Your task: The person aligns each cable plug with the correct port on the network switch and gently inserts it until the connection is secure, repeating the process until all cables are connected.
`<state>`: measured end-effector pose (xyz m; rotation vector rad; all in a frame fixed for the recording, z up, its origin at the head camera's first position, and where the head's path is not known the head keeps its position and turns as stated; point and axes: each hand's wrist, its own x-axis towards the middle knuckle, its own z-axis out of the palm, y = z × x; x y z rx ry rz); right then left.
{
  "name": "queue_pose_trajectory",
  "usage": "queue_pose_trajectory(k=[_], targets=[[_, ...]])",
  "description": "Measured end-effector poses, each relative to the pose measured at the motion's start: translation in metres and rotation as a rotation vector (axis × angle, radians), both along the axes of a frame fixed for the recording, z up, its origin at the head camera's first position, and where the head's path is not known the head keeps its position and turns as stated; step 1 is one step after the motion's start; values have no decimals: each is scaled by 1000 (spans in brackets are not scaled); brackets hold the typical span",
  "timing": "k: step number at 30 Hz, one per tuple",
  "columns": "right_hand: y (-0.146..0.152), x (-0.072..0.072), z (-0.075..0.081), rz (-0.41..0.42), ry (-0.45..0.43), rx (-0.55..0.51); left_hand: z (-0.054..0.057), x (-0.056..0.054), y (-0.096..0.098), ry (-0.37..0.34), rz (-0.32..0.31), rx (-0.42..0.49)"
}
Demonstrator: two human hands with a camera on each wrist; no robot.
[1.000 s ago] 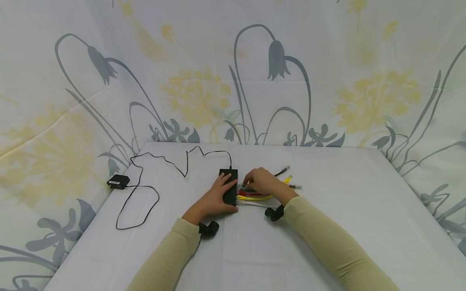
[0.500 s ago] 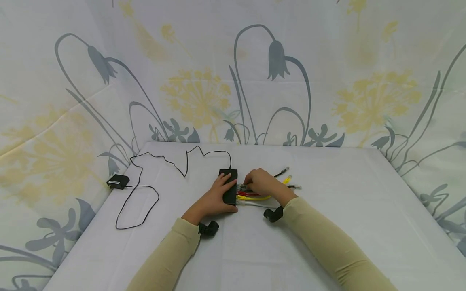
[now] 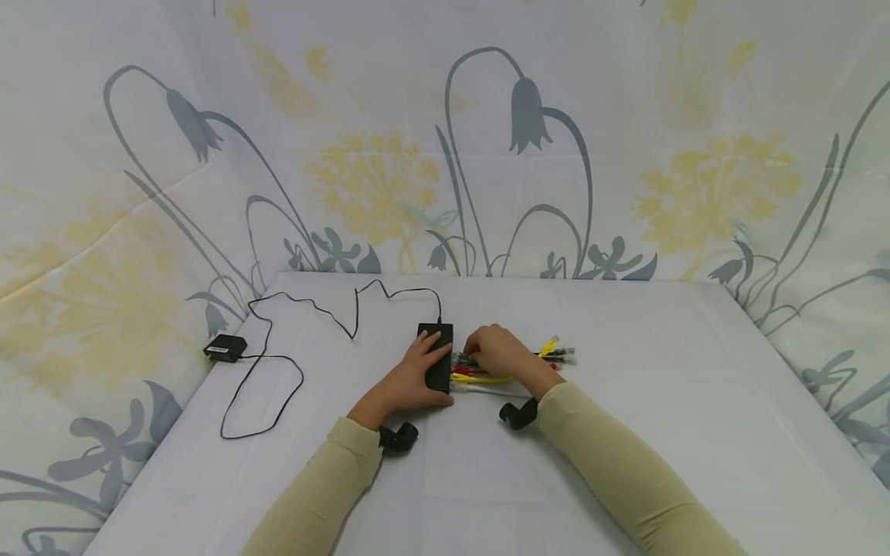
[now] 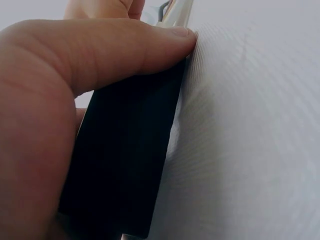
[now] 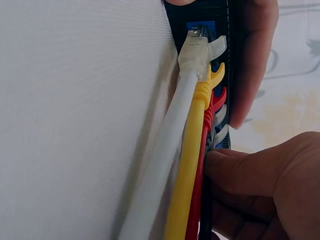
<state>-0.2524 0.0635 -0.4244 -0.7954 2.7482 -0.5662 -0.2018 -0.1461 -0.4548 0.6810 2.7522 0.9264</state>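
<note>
A black network switch lies on the white-covered table. My left hand holds it, fingers spread across its top and the thumb against its near end. Along its right side, a white network cable, a yellow one and a red one are plugged into ports. Beyond these, my right hand pinches a black network cable close to the ports. The fingers hide its plug, so I cannot tell how deep it sits.
Several loose cable ends stick out to the right of my right wrist. At the far left sits a black power adapter, its thin cord looping to the switch's far end. A flower-patterned cloth hangs behind and at the sides.
The free end of one black cable has swung toward me and now lies beside the other ends. My right hand has shifted only slightly; the left hand and the switch stay put.
</note>
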Motion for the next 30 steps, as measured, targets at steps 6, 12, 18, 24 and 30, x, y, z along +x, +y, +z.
queue_pose_trajectory(k=[6,12,18,24,30], targets=[[1,2,0,39,32,-22,1,1,1,-12,-3,17],[2,2,-1,47,31,-40,1,0,2,-14,1,4],[1,0,-2,52,33,-47,0,0,1,-7,0,3],[0,-1,-2,56,31,-36,2,1,2,-11,5,0],[-2,-2,-2,84,46,-32,3,1,2,-20,1,2]])
